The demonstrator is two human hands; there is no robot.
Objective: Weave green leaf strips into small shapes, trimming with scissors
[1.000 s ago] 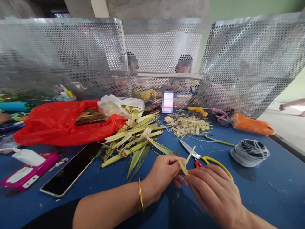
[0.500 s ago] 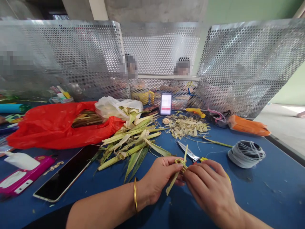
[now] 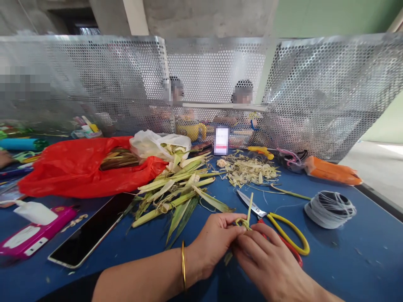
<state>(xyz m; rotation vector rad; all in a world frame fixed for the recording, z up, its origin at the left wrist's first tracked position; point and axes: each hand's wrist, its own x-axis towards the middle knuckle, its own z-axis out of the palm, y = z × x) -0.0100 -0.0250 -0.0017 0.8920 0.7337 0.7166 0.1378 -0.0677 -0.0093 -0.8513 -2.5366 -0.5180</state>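
Between my two hands is a small knotted piece of pale green leaf strip [image 3: 242,223], one end of it sticking up. My left hand [image 3: 217,235], with a gold bangle at the wrist, pinches the loop between thumb and fingers. Fingers of my right hand [image 3: 264,256] close on the knot from the right and hide its lower part. Just behind my right hand lie scissors [image 3: 291,230] with one yellow and one red handle, blades slightly apart. A heap of green and dry leaf husks [image 3: 179,191] spreads to the left of the scissors.
A red plastic bag [image 3: 72,167], a white bag [image 3: 151,142], a black phone [image 3: 94,230] and a magenta device [image 3: 40,235] lie left. Shredded scraps [image 3: 252,167], an orange packet [image 3: 333,170] and a grey thread spool [image 3: 330,209] are right. Perforated metal panels [image 3: 217,67] stand behind; people sit beyond.
My right hand has moved left and down, closing over the knot and uncovering the scissors' handles. The strip's lower end is now mostly hidden. The whole view has shifted slightly.
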